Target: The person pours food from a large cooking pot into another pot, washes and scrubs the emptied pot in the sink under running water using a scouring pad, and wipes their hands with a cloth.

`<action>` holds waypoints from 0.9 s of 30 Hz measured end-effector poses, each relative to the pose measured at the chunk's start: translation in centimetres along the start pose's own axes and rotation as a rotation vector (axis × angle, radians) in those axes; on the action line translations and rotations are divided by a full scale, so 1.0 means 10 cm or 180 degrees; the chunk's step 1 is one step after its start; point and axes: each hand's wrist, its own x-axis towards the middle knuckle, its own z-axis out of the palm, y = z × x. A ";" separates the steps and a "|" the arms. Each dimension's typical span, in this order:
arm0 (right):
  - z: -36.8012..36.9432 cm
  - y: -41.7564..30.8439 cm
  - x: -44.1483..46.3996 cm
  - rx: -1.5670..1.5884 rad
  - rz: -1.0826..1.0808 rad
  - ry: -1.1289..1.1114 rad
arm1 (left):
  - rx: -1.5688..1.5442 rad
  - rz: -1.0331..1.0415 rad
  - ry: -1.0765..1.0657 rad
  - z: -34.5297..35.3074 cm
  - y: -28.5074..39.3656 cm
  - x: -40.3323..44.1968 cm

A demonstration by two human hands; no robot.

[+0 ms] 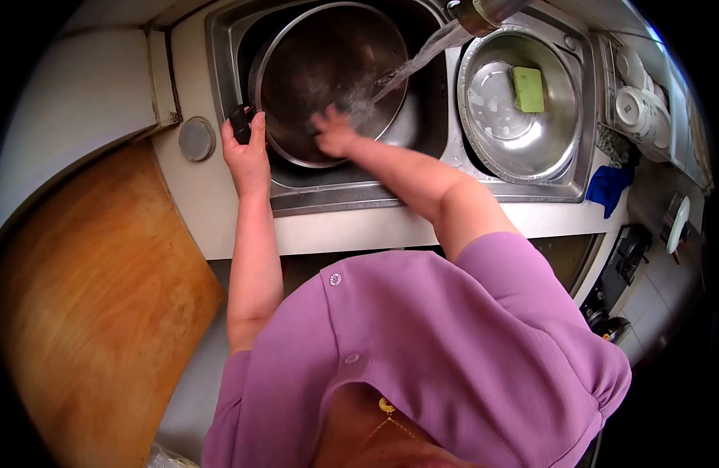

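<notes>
A large, wide metal pot is tilted in the left sink basin, its dark inside facing me. My left hand is closed around the black side handle at the pot's left edge. Inside the pot, near its lower wall, is my right hand, its fingers smeared by motion; whether they hold anything does not show. Running water pours from the faucet into the pot and splashes close to the right hand.
In the right basin sits a metal bowl with a green sponge inside. A round lid-like disc lies on the left counter. At right are white cups on a rack and a blue cloth. A wooden panel stands lower left.
</notes>
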 end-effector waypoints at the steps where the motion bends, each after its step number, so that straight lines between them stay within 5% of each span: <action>1: -0.05 -0.25 -0.05 0.1513 -0.0282 0.0109 | -0.0006 -0.0009 0.0000 -0.01 -0.02 0.02; 2: -0.14 -0.41 -0.10 0.3026 -0.0561 0.0222 | -0.0027 0.0026 -0.0040 -0.02 -0.04 0.03; 8: -0.12 -0.11 -0.49 0.2934 -0.1486 0.0313 | -0.0024 0.0076 -0.0021 -0.03 -0.03 0.08; 10: -0.16 0.61 -0.51 0.0555 -0.1274 0.0093 | 0.0103 0.0060 0.0010 -0.04 -0.04 0.10; 12: -0.45 0.95 -0.50 -0.1197 -0.0453 0.0789 | 0.0033 0.0074 -0.0013 -0.03 -0.05 0.12; 15: -0.40 0.77 -0.21 -0.1372 -0.0097 0.0558 | -0.0080 -0.0029 0.0028 -0.03 -0.02 0.17; 16: -0.38 0.66 -0.12 -0.0994 -0.0506 0.0013 | -0.0077 -0.0002 0.0033 -0.04 -0.04 0.20; 19: -0.27 0.69 -0.06 0.0205 -0.1163 -0.0183 | -0.0257 -0.0288 0.0060 -0.07 -0.11 0.20; 21: -0.53 0.91 -0.10 -0.1148 -0.0798 0.0527 | -0.0295 -0.0390 0.0073 -0.06 -0.08 0.19; 22: -0.43 0.88 -0.07 -0.1148 -0.0797 0.0529 | -0.0295 -0.0388 0.0072 -0.05 -0.09 0.19; 24: -0.15 0.66 0.01 -0.1080 0.0477 0.1018 | -0.0435 -0.0578 0.0235 -0.02 -0.12 0.21; 25: -0.21 0.35 -0.06 0.0008 0.0477 0.0591 | -0.0443 -0.0576 0.0229 -0.01 -0.11 0.21; 26: -0.25 0.04 -0.09 0.0441 0.0313 0.0217 | -0.0423 -0.0646 0.0231 0.00 -0.08 0.22; 27: -0.13 -0.04 0.00 0.0742 -0.0564 0.0320 | -0.0397 -0.0717 0.0241 -0.01 -0.05 0.22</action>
